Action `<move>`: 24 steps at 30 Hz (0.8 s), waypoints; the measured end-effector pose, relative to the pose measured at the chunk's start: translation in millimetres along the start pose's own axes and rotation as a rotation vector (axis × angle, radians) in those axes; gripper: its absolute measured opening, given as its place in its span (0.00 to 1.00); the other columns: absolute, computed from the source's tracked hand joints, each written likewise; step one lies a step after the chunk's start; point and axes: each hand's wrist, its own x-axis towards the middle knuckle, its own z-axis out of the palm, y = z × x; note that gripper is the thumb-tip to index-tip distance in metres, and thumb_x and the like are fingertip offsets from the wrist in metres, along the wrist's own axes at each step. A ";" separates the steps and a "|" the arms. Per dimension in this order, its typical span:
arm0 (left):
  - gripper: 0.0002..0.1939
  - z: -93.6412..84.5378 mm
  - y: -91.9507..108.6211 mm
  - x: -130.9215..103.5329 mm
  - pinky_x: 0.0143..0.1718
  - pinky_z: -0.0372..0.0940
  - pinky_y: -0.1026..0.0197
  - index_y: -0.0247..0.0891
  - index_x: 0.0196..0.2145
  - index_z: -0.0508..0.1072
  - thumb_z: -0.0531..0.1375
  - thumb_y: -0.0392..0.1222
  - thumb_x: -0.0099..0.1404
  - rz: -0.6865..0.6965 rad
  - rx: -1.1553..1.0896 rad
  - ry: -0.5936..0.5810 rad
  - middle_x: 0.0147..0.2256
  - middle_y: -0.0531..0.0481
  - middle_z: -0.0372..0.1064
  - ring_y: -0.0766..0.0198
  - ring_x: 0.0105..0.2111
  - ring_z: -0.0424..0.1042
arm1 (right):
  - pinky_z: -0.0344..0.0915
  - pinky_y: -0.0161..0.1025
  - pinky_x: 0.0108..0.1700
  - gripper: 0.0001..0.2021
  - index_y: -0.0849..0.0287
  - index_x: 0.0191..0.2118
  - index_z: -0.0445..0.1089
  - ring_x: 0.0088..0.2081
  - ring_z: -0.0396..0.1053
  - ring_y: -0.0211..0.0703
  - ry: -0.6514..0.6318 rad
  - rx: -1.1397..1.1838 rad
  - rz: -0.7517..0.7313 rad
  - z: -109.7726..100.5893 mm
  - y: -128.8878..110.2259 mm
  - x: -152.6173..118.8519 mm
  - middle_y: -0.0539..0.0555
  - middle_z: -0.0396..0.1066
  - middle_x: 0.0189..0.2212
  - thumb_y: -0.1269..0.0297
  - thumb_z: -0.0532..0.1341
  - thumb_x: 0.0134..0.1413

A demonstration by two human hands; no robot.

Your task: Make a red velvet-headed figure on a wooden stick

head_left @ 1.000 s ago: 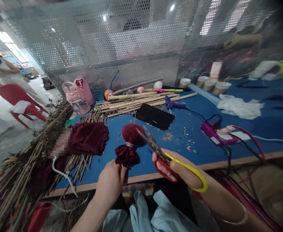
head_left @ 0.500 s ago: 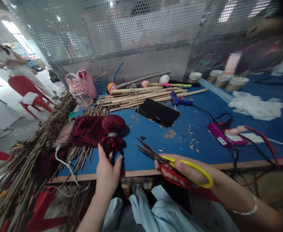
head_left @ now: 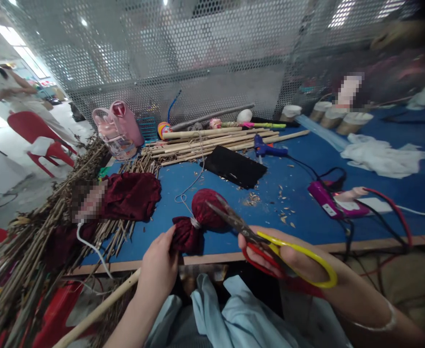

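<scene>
My left hand (head_left: pixel 159 263) is closed round a pale wooden stick (head_left: pixel 103 305) that slants up from the lower left. At its far end is a ball wrapped in burgundy cloth (head_left: pixel 205 207), bound at the neck with whitish string (head_left: pixel 195 223). The loose cloth skirt below the binding touches my left fingers. In my right hand (head_left: pixel 265 256) are scissors (head_left: pixel 246 233) with one yellow and one red handle. Their blades point left and overlap the ball's right side in view; whether they touch it I cannot tell.
More burgundy cloth (head_left: pixel 134 195) lies left, beside bundled dry stalks (head_left: pixel 49 270). Behind are pale sticks (head_left: pixel 215 142), a black cloth (head_left: pixel 234 166) and a blue glue gun (head_left: pixel 268 149). A purple power strip (head_left: pixel 323 200) with cables is at right. A person (head_left: pixel 12 92) stands far left.
My left hand has closed round the stick, and the wrapped ball has moved right, away from the other burgundy cloth, toward the scissors. The scissors have shifted slightly right and down.
</scene>
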 end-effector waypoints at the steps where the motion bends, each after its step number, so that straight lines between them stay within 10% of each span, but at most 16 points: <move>1: 0.23 -0.1 1.7 -4.5 0.46 0.63 0.53 0.34 0.52 0.67 0.53 0.35 0.59 -0.001 -0.047 0.003 0.47 0.39 0.71 0.52 0.46 0.69 | 0.59 0.34 0.23 0.31 0.59 0.45 0.65 0.22 0.61 0.37 0.028 -0.065 0.000 -5.1 -3.0 2.6 0.53 0.66 0.24 0.36 0.51 0.47; 7: 0.13 -28.4 22.1 -19.4 0.27 0.62 0.63 0.35 0.33 0.72 0.60 0.48 0.57 -0.201 -0.564 0.052 0.23 0.51 0.68 0.64 0.24 0.66 | 0.62 0.39 0.33 0.26 0.60 0.50 0.57 0.31 0.68 0.46 0.525 -0.902 0.356 -41.9 -9.4 49.5 0.56 0.69 0.30 0.48 0.56 0.50; 13: 0.17 -52.0 33.7 6.9 0.20 0.56 0.68 0.34 0.24 0.68 0.64 0.52 0.52 -0.179 -1.039 -0.027 0.19 0.53 0.65 0.71 0.19 0.60 | 0.60 0.52 0.47 0.17 0.64 0.46 0.65 0.50 0.64 0.61 0.483 -1.250 0.421 -46.1 -28.0 82.1 0.69 0.65 0.47 0.63 0.58 0.50; 18: 0.17 -40.3 42.9 13.7 0.19 0.57 0.69 0.34 0.31 0.68 0.65 0.51 0.52 -0.106 -1.130 -0.104 0.22 0.53 0.66 0.72 0.18 0.61 | 0.58 0.46 0.55 0.31 0.59 0.55 0.59 0.51 0.63 0.47 0.351 -0.369 -0.285 12.5 -58.1 89.8 0.61 0.64 0.51 0.47 0.59 0.47; 21: 0.18 -29.0 47.2 8.3 0.21 0.60 0.67 0.35 0.36 0.66 0.64 0.49 0.53 -0.003 -1.106 -0.094 0.26 0.52 0.69 0.71 0.20 0.63 | 0.66 0.40 0.41 0.36 0.55 0.51 0.63 0.35 0.68 0.40 0.187 0.341 -0.455 48.2 -55.2 106.3 0.54 0.70 0.39 0.37 0.61 0.37; 24: 0.20 -35.2 37.6 8.1 0.32 0.67 0.62 0.36 0.42 0.65 0.64 0.47 0.54 0.057 -1.022 -0.163 0.34 0.47 0.71 0.66 0.28 0.70 | 0.66 0.39 0.34 0.34 0.54 0.45 0.67 0.28 0.66 0.40 0.222 0.545 -0.515 70.4 -50.5 115.0 0.52 0.70 0.30 0.37 0.64 0.32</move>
